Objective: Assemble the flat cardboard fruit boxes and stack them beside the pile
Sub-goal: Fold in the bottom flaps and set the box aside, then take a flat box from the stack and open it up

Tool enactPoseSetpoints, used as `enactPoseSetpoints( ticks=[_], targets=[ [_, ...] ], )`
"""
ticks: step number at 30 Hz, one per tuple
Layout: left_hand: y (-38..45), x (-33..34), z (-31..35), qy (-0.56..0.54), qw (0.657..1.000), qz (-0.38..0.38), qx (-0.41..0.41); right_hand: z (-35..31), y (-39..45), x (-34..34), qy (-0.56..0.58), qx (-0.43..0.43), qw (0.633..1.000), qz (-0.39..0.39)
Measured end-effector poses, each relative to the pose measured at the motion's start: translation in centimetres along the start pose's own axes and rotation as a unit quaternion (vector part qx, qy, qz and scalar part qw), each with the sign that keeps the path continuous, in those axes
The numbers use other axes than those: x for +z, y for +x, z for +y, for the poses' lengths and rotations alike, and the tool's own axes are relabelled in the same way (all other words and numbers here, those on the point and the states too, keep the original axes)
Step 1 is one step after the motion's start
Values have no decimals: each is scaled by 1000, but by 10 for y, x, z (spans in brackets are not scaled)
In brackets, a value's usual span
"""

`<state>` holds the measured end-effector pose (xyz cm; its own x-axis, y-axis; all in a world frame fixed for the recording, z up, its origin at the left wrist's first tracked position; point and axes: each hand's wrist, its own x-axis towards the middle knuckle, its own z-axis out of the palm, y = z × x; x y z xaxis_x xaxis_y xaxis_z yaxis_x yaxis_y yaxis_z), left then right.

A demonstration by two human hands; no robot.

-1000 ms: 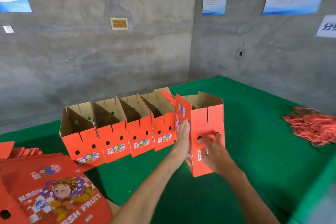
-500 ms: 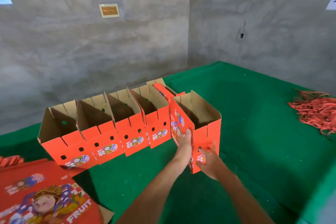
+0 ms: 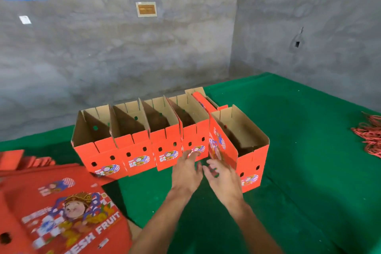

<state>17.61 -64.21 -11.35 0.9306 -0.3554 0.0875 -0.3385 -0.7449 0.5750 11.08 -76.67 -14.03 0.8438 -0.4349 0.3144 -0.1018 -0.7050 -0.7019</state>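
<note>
The newest box (image 3: 245, 146) stood just beyond my right hand (image 3: 223, 179), long axis running away; my left hand (image 3: 186, 171) was beside it, both hands open and empty.

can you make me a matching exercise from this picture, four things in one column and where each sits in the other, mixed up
Things:
1. newest box
2. flat box pile
3. red string bundle
4. left hand

Places:
A. far right on the green mat
B. right end of the row of assembled boxes
C. near left corner
D. open, in front of the row, beside the right hand

Pairs: 1-B, 2-C, 3-A, 4-D
</note>
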Motion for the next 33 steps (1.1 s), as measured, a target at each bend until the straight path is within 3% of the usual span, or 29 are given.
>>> enactPoseSetpoints(
  ticks=[5, 9, 14, 18, 21, 26, 30, 33],
  targets=[
    [-36, -84, -72, 87, 991, 91, -53, -74, -13, 53, 10, -59, 996, -62],
    [-91, -142, -145, 167, 964, 146, -145, -129, -45, 103, 49, -107, 983, -144],
    [-175, -192, -224, 252, 912, 137, -293, -182, -103, 163, 51, -149, 947, -280],
    [-227, -218, -254, 305, 890, 144, -307, -215, -152, 207, 86, -189, 907, -366],
    [-247, -231, -260, 257, 894, 216, -298, -236, -183, 231, 128, -191, 869, -439],
    [-266, -239, -251, 30, 903, 359, -235, -244, -202, 240, 83, -180, 860, -470],
    [-267, -251, -252, -124, 858, 447, -222, -260, -213, 227, 85, -165, 849, -495],
    [-265, -257, -254, -201, 830, 458, -247, -278, -225, 218, 50, -195, 841, -502]
  ],
)
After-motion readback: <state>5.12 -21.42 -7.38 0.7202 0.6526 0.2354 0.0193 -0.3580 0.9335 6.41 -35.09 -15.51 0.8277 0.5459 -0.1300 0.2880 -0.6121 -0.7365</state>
